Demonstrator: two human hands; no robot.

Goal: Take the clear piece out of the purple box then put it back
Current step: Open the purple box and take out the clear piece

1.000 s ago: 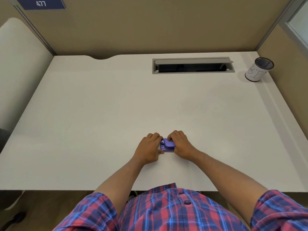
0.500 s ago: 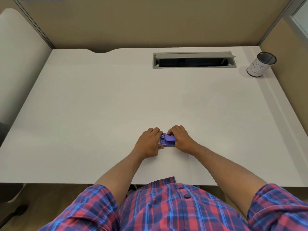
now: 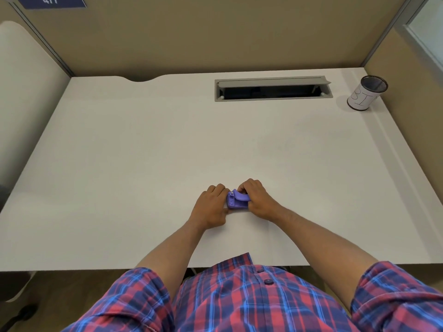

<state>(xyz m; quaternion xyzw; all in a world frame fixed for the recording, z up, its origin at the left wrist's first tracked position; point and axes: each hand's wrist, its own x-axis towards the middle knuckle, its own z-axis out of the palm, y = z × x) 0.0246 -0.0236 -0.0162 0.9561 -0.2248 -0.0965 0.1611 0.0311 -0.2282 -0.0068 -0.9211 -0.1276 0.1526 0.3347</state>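
A small purple box (image 3: 236,202) rests on the white desk (image 3: 143,152) near its front edge, between my two hands. My left hand (image 3: 212,206) presses against the box's left side and holds it in place. My right hand (image 3: 257,198) curls over the right side, its fingers gripping the raised purple lid or flap at the top. The clear piece is not visible; my fingers and the lid hide the inside of the box.
A white pen cup (image 3: 365,94) with a dark rim stands at the back right corner. A grey cable slot (image 3: 273,89) with a lifted flap is set into the desk's back. Tan partition walls enclose the desk on three sides.
The purple lid has tilted up further under my right fingers. Both hands stay on the box at the same spot on the desk; the camera view has shifted slightly.
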